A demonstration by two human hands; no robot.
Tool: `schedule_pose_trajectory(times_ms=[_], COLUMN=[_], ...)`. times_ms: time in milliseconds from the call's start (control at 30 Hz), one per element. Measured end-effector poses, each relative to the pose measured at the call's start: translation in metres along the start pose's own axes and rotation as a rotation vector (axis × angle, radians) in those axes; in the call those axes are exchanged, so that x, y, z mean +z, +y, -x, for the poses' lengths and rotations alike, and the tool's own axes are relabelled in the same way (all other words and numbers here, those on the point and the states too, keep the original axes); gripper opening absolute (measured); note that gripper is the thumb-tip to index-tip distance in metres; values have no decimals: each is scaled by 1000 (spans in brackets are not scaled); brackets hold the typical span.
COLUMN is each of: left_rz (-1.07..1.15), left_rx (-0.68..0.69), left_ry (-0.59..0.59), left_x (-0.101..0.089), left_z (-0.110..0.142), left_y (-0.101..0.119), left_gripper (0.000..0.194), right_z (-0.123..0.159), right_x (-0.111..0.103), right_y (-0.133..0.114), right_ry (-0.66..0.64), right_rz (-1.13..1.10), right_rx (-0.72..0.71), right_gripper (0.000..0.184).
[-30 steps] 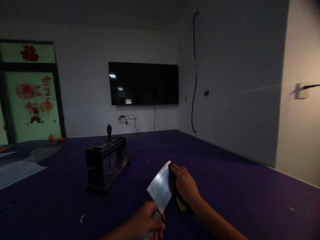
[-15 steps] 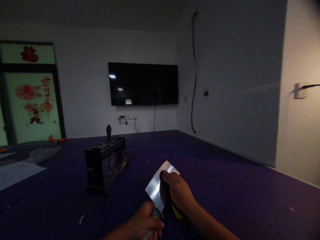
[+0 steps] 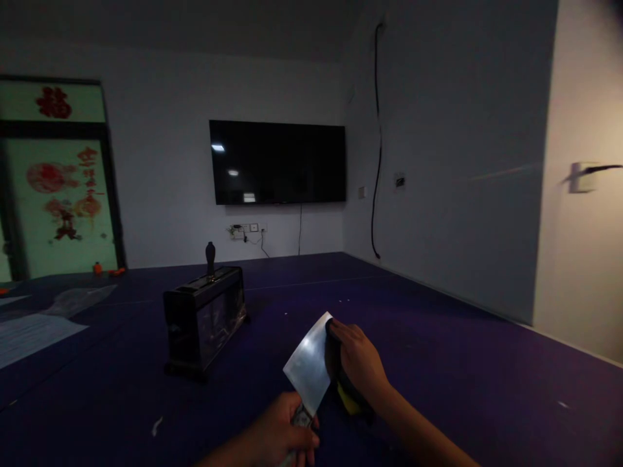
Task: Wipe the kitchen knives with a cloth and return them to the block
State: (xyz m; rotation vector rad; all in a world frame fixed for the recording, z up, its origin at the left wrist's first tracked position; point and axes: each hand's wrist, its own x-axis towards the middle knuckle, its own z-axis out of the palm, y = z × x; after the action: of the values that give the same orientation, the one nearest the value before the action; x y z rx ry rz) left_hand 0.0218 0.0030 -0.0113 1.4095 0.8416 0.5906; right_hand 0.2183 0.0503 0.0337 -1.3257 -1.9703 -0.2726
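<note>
My left hand [image 3: 287,431] is closed around the patterned handle of a cleaver [image 3: 311,366] at the bottom middle. Its broad, shiny blade points up and away from me. At the blade's right side, my right hand [image 3: 363,363] presses a dark cloth [image 3: 333,350] against the metal with its fingers. A yellow patch [image 3: 348,401] shows below that palm; whether it belongs to the cloth I cannot tell. To the left stands a black knife block [image 3: 204,318] with clear sides, and one dark handle [image 3: 210,258] sticks up from its top.
The purple tabletop [image 3: 438,363] carries a few white scraps. Papers [image 3: 36,337] and clear plastic wrap [image 3: 80,298] lie at the left, with small orange items [image 3: 97,268] farther back. A television [image 3: 280,163] hangs on the far wall, and a cable [image 3: 378,143] runs down the right wall.
My right hand has slid the dark cloth slightly right, toward the blade's edge, uncovering more of the metal. The left hand keeps its grip on the cleaver.
</note>
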Motion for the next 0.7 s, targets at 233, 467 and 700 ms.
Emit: schedule_pose_trajectory(times_ms=[233, 467, 700], left_rz=[-13, -18, -7], left_rx=[9, -19, 1], left_ry=[31, 72, 34], left_x=[2, 6, 3], left_z=[3, 5, 6], left_y=[0, 9, 4], left_gripper=[42, 38, 42], right_z=[3, 8, 1], right_x=[-6, -4, -6], right_y=[-13, -32, -16], right_ry=[13, -28, -11], right_rz=[-59, -71, 16], right_rx=[-35, -132, -54], right_gripper=[48, 43, 44])
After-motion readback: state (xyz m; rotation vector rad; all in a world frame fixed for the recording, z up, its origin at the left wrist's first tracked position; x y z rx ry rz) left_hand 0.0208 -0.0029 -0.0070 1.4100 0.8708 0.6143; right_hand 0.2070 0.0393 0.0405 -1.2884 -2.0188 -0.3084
